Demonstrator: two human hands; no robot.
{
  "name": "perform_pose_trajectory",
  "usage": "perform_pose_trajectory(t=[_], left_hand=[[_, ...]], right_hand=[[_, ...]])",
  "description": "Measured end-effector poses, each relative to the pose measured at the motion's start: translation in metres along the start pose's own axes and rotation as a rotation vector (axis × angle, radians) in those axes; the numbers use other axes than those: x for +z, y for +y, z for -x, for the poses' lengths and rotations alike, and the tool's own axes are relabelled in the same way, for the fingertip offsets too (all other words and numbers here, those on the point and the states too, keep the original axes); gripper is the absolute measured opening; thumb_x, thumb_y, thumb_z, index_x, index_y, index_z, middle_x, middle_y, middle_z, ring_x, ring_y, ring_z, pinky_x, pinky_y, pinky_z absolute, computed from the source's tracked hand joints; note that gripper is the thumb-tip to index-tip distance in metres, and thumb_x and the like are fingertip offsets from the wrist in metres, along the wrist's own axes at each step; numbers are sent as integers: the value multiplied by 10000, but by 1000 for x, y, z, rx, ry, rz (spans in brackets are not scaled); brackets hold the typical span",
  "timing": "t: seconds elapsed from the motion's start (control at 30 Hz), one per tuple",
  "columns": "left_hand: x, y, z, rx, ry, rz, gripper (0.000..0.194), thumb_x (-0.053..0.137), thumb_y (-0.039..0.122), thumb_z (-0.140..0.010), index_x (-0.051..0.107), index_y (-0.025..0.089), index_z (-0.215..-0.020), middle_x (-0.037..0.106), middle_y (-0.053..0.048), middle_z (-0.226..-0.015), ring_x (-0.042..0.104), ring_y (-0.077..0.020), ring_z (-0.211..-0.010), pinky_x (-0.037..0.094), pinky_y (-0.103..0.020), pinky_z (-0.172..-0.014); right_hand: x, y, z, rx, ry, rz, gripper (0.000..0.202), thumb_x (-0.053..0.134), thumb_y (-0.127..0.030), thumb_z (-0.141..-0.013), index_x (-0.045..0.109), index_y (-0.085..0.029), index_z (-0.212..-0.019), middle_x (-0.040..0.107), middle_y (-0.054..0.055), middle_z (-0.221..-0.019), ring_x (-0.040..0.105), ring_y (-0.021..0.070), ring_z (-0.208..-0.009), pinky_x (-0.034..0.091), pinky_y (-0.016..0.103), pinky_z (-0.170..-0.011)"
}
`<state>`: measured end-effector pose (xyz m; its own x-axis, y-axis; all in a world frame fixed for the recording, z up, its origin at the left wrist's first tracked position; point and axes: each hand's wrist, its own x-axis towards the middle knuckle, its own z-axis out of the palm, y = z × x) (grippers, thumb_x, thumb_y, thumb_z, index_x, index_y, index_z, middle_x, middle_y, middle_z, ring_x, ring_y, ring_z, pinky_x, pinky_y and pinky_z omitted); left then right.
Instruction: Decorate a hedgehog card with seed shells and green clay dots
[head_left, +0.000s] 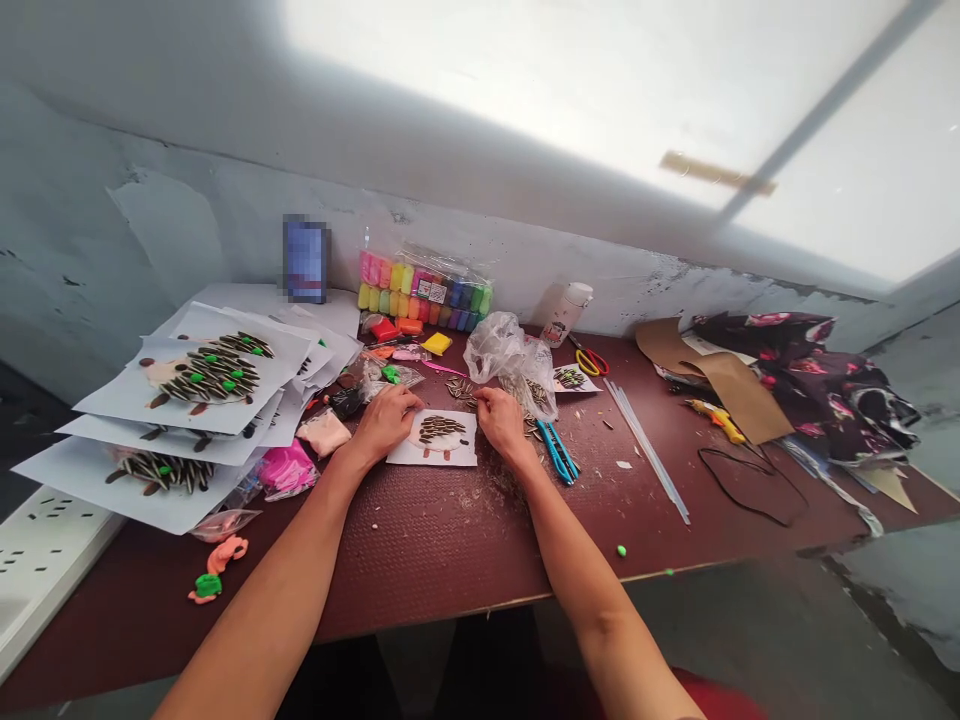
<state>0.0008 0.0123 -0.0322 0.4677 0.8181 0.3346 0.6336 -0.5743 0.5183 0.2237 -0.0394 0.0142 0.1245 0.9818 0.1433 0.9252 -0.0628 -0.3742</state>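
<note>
A small white card (401, 452) lies on the table between my hands. It carries a hedgehog figure (442, 432) of pale clay, with striped sunflower seeds as spines and small brown feet. My left hand (384, 422) is closed at the card's upper left edge, fingers bent together and gripping it there. Just past the card's right edge, my right hand (502, 420) has its fingertips pinched beside a loose heap of sunflower seeds (459, 388). Whatever is in that pinch is too small to make out. A clear plastic bag (499, 345) with more seeds sits behind it.
Stacked hedgehog sheets (202, 385) rise at left, near pink clay (287, 470). Packs of coloured clay (424, 290) lean on the wall. Right of my hands are a blue cutter (557, 452), scissors (589, 358), glue sticks (646, 450), a bottle (566, 313) and dark floral fabric (825, 390).
</note>
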Motion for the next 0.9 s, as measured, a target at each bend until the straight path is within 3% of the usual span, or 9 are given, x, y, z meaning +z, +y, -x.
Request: perform_pose_trajectory(t=[0.13,0.27,0.37,0.53,0.73,0.9], left_hand=[[0,1,-2,-1,13,-19,253,512,151,-841,758,210,-863,691,-84,-896,605,-251,-914,502,-398,-875],[0,2,-3,3,19,-21,252,506,138,-822,745,215,-844,687,-73,-873,611,-246,-912,504,-391,-870],[-1,2,-4,-2,15,-17,244,507,133,-825,737,213,-836,691,-76,-877,616,-250,-912,505,-398,-862],[-3,5,-5,-16,0,-17,230,515,135,-837,731,210,-840,689,-79,-877,618,-260,-918,500,-402,-854],[-3,8,-4,-15,26,-7,241,509,110,-834,725,214,-813,693,-72,-862,628,-248,-894,501,-390,-844],[-3,9,-3,-21,30,-7,238,504,126,-834,721,218,-801,693,-70,-862,623,-248,-894,501,-386,-828]], right_hand=[[4,-1,-1,-82,33,72,368,441,-151,-973,707,-208,-1222,699,116,-1205,614,244,-1114,449,347,-963],[13,-3,-3,-174,-12,93,390,461,-247,-999,614,-190,-1354,608,126,-1399,474,276,-1333,349,448,-1113],[18,-3,-3,-226,-28,64,355,455,-275,-1011,650,-224,-1303,600,87,-1424,462,260,-1356,311,469,-1142],[16,0,-5,-272,4,-10,301,467,-258,-1009,740,-221,-1131,685,76,-1302,539,226,-1280,345,415,-1114],[13,-6,-2,-316,-32,-8,322,488,-269,-1007,677,-246,-1267,613,52,-1415,484,239,-1353,304,444,-1153],[11,-4,-1,-340,-29,-36,296,467,-275,-1020,749,-232,-1098,683,38,-1317,488,233,-1347,310,420,-1146]])
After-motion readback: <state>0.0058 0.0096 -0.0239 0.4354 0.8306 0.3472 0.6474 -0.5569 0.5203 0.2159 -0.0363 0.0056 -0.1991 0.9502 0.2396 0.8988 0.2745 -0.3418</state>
